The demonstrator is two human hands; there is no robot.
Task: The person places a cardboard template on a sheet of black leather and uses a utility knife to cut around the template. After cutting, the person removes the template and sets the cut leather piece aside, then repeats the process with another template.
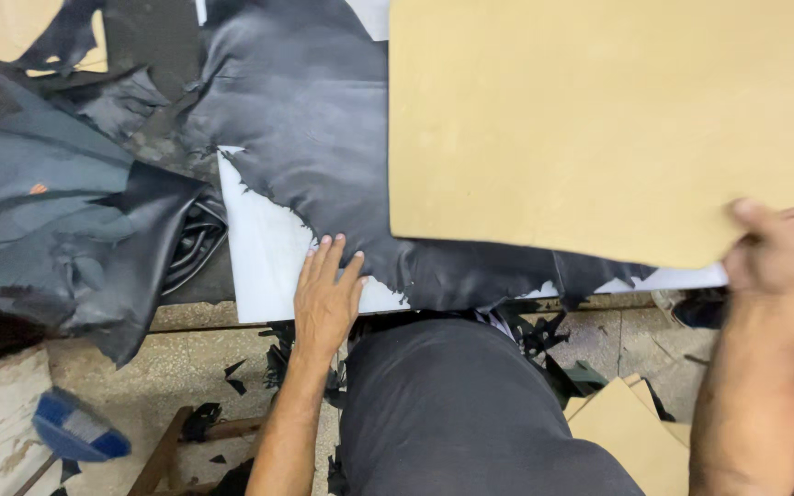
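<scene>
Stiff tan board held over soft black leather on a white desk

The large flat tan cardboard sheet (599, 119) covers the upper right of the desk, its lower right corner pinched by the right hand (774, 248), fingers clenched around the edge with the thumb on top. It looks light, rigid and flat, likely to flex if lifted by one corner alone, so a grip along an edge seems steadier. Beneath it lies the black leather hide with ragged cut edges (314, 119), limp, thin and smooth, apt to slide or wrinkle; the left hand (325, 296) rests flat, fingers released and spread, at its torn lower edge on the white desk surface (264, 266). Crumpled dark leather pieces (66, 220) pile at left; tan board offcuts (622, 432) and black scraps (232, 377) lie on the floor below.
</scene>
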